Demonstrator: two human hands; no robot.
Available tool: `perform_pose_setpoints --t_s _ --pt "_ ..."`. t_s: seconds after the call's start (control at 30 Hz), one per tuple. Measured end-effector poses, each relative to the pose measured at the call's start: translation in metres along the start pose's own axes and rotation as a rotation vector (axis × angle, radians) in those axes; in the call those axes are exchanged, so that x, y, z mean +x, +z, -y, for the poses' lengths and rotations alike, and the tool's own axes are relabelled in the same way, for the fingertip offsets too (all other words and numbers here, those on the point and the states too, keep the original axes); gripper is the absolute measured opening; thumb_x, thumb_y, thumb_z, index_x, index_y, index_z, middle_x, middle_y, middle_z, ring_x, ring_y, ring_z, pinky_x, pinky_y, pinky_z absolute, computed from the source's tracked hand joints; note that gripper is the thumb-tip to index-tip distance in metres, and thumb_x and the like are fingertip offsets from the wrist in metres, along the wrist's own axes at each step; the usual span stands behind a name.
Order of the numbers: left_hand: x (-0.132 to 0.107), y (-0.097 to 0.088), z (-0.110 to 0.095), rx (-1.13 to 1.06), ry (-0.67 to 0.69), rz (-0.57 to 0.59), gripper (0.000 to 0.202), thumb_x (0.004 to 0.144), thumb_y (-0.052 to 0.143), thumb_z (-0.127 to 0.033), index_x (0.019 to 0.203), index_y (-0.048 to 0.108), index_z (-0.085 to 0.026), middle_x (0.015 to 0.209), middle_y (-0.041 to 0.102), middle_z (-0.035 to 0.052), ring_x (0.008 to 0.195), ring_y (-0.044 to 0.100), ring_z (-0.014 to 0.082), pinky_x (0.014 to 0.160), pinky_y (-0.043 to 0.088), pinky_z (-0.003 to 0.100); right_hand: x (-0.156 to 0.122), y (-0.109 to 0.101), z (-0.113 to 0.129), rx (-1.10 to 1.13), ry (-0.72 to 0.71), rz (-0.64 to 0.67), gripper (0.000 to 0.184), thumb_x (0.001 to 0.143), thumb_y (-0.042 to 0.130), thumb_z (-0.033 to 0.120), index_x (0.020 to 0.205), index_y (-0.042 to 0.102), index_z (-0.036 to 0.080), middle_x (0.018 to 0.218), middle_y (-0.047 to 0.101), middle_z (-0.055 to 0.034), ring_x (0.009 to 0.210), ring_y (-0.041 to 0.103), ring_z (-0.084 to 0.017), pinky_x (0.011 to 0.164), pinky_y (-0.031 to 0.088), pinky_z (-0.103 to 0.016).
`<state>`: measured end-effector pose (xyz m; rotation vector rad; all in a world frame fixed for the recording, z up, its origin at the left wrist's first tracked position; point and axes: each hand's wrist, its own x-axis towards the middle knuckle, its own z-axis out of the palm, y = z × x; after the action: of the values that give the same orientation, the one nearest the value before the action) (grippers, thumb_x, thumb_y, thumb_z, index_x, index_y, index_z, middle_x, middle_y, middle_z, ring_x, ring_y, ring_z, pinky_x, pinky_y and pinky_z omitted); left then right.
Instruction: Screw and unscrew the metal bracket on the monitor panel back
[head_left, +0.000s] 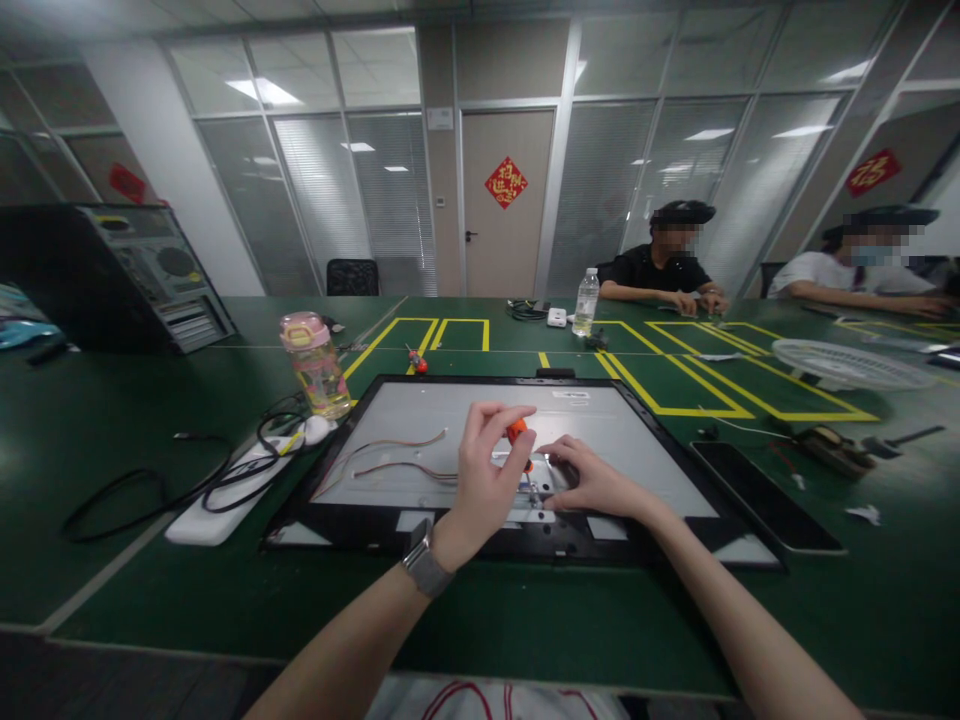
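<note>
Two bare hands work near the middle of my feed, over a flat grey panel [630, 440] with a black frame, lying on a green table [525, 620]. Taking the panel as my clock's centre, the left hand [484, 465] sits right there, thumb and fingers closed around an orange-handled screwdriver [517, 430], whose shaft points down at a small silver plate on the panel. The wrist behind it carries a smartwatch [424, 560].

The right hand [596, 485] comes in from 4 o'clock, thumb and forefinger apart on either side of the shaft's lower end; from here I cannot tell whether they press on the plate. Thin wires [405, 467] trail over the panel toward 9 o'clock of the left hand.

Around the panel I see a white power strip [217, 510] at 9, a pink-lidded bottle [319, 370] at 10 and, farther out that way, a black computer case [60, 280]. A clear water bottle [586, 305] stands at 1, a black slab [765, 495] lies just beside the frame at 3, and two co-workers [645, 265] sit across the table, between 1 and 2.
</note>
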<state>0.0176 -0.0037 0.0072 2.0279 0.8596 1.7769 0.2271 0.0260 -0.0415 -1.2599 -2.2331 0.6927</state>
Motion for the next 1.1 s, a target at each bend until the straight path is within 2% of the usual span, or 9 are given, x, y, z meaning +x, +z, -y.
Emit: perform_pose_setpoints --t_s 0.13,0.23,0.33,0.43,0.53,0.63,0.77,0.97,1.1 --pt "-0.0007 0.0015 0.0006 0.017 0.0 -0.028 0.022 0.095 0.053 -0.023 0.113 0.065 -0.024 0.096 0.054 0.0035 0.086 0.056 0.0145 0.08 0.048 0.029 0.0002 0.0002 -0.0008 -0.013 0.012 0.002 0.062 0.066 0.084 0.039 0.122 0.059 0.024 0.108 0.052 -0.0052 0.102 0.053 -0.026 0.092 0.047 -0.04" --pt "-0.0028 0.0021 0.0032 -0.068 -0.078 -0.017 0.03 0.1 0.041 -0.02 0.126 0.056 -0.022 0.104 0.061 0.0063 0.092 0.059 0.016 0.083 0.049 0.031 0.0005 0.0001 -0.001 -0.008 0.008 0.008 0.063 0.066 0.084 0.038 0.123 0.059 0.024 0.11 0.052 -0.0055 0.104 0.052 -0.027 0.094 0.046 -0.041" --pt "-0.003 0.0013 0.0041 -0.122 -0.118 0.007 0.031 0.101 0.037 -0.02 0.125 0.056 -0.022 0.108 0.064 0.007 0.1 0.061 0.0174 0.089 0.048 0.033 0.0007 -0.0001 -0.0006 -0.01 0.008 0.013 0.063 0.067 0.084 0.038 0.122 0.059 0.024 0.11 0.052 -0.0055 0.104 0.052 -0.027 0.095 0.045 -0.041" --pt "-0.0008 0.0007 0.002 -0.035 -0.063 -0.009 0.021 0.096 0.05 -0.023 0.112 0.065 -0.023 0.105 0.061 0.0057 0.1 0.059 0.0182 0.09 0.047 0.033 0.0006 0.0001 -0.0006 -0.019 0.002 0.004 0.062 0.066 0.084 0.039 0.121 0.059 0.025 0.108 0.052 -0.0049 0.101 0.053 -0.026 0.091 0.047 -0.041" --pt "0.0013 0.0014 0.0005 0.03 -0.033 -0.034 0.019 0.091 0.059 -0.022 0.108 0.067 -0.023 0.095 0.055 0.003 0.088 0.058 0.0156 0.083 0.048 0.03 0.0003 0.0004 -0.0012 -0.022 0.004 -0.001 0.061 0.067 0.084 0.039 0.121 0.059 0.025 0.106 0.052 -0.0046 0.099 0.053 -0.026 0.089 0.047 -0.04" --pt "0.0015 0.002 0.001 0.031 -0.042 -0.044 0.022 0.092 0.056 -0.017 0.112 0.064 -0.022 0.095 0.058 0.0032 0.086 0.057 0.015 0.081 0.048 0.029 0.0001 0.0005 -0.0015 0.0 0.006 0.007 0.062 0.066 0.084 0.037 0.121 0.059 0.023 0.108 0.051 -0.0053 0.102 0.052 -0.026 0.092 0.046 -0.04" --pt "0.0009 0.0012 0.0009 -0.001 -0.065 -0.031 0.026 0.096 0.046 -0.014 0.116 0.061 -0.021 0.103 0.063 0.0056 0.094 0.059 0.0164 0.085 0.047 0.03 0.0001 -0.0002 0.0 0.023 0.007 0.016 0.062 0.067 0.084 0.037 0.122 0.059 0.024 0.111 0.051 -0.0056 0.105 0.052 -0.027 0.095 0.045 -0.041" --pt "0.0016 0.0002 -0.0014 0.067 0.002 -0.072 0.019 0.09 0.06 -0.02 0.107 0.068 -0.023 0.092 0.055 0.0026 0.086 0.057 0.0158 0.081 0.048 0.03 0.0 -0.001 0.0026 0.003 0.008 0.009 0.059 0.067 0.084 0.037 0.12 0.06 0.025 0.106 0.051 -0.0043 0.101 0.053 -0.026 0.092 0.046 -0.04" --pt "0.0006 -0.0014 -0.0011 0.002 -0.008 -0.028 0.027 0.096 0.047 -0.016 0.114 0.065 -0.023 0.099 0.06 0.0051 0.091 0.058 0.0165 0.082 0.048 0.03 -0.0002 -0.0007 0.0017 0.002 0.009 0.014 0.061 0.067 0.084 0.038 0.121 0.059 0.025 0.108 0.052 -0.0047 0.102 0.052 -0.026 0.093 0.046 -0.041"
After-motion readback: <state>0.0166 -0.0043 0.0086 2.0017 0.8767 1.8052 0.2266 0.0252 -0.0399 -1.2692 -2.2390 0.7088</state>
